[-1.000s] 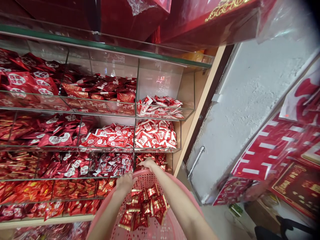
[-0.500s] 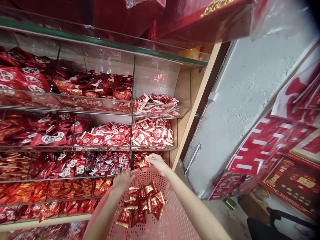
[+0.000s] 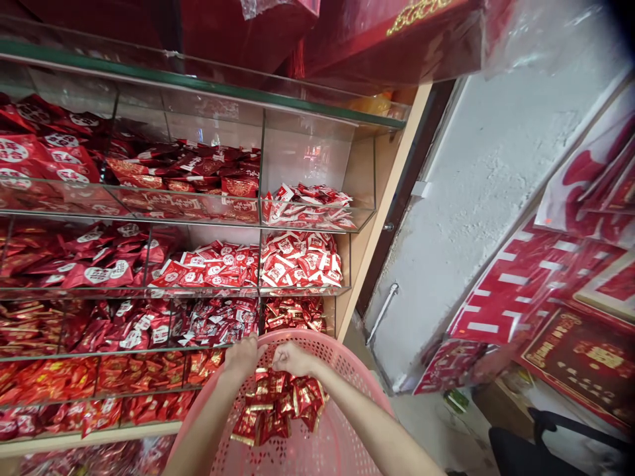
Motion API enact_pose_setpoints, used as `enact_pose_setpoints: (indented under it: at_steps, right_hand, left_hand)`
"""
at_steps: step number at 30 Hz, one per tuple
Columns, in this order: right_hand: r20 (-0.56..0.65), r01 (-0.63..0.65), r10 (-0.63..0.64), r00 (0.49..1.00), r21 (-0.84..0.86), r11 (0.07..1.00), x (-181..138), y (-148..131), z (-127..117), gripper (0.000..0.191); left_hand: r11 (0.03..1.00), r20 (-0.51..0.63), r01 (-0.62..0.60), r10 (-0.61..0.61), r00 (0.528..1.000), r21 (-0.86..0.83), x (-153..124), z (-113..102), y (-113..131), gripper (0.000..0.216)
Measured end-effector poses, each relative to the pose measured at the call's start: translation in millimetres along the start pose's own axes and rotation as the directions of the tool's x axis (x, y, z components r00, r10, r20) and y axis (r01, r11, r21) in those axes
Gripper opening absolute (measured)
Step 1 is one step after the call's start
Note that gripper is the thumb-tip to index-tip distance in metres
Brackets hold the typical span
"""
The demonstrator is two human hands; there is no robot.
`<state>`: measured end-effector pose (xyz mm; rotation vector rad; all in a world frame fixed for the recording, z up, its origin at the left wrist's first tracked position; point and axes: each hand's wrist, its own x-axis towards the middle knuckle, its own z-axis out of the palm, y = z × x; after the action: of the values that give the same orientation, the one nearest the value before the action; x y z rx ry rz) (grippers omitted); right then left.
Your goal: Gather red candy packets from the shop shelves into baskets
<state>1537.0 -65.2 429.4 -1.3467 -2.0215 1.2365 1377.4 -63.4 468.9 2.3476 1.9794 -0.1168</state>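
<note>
My left hand (image 3: 241,359) is closed on the rim of a pink perforated plastic basket (image 3: 354,370), on its far left side. Inside the basket lies a small pile of shiny red-and-gold wrapped packets (image 3: 285,403). Just above that pile is my right hand (image 3: 294,360), fingers curled in; whether anything is in them is hidden. Beyond the basket's far rim, a glass-fronted compartment holds similar red-and-gold packets (image 3: 292,313).
Glass-divided shelves (image 3: 213,292) hold many red packets in several rows. A wooden side panel (image 3: 372,244) ends the shelving on the right, beside a grey wall (image 3: 476,158). Red decorations (image 3: 516,284) hang at right, above a black chair (image 3: 526,443).
My right hand has come back from the compartment, where it was at a red packet, to above the pile in the basket. My left hand stays on the rim.
</note>
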Motion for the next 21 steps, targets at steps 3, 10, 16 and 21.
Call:
enact_pose_setpoints:
  at_steps: [3,10,16,21]
  right_hand:
    - [-0.069,0.056,-0.072,0.995,-0.212,0.976,-0.3,1.1,1.3,0.009]
    - [-0.195,0.008,-0.174,0.965,-0.645,0.764,-12.3,-7.5,9.7,0.018]
    - [-0.095,0.105,-0.309,0.946,-0.813,0.572,-13.1,-11.2,14.3,0.020]
    - [-0.090,0.098,-0.366,0.926,-0.879,0.466,-9.9,-4.1,19.7,0.017]
  left_hand:
    - [1.000,-0.011,0.000,0.000,1.000,0.005,-0.5,1.1,0.0,0.050]
    - [1.000,-0.013,-0.012,0.012,1.000,0.002,1.5,1.8,-1.3,0.049]
    - [1.000,0.007,-0.006,0.006,1.000,-0.023,2.1,0.0,-1.4,0.050]
    - [1.000,-0.002,-0.006,0.006,1.000,-0.022,1.3,-0.8,-0.9,0.047]
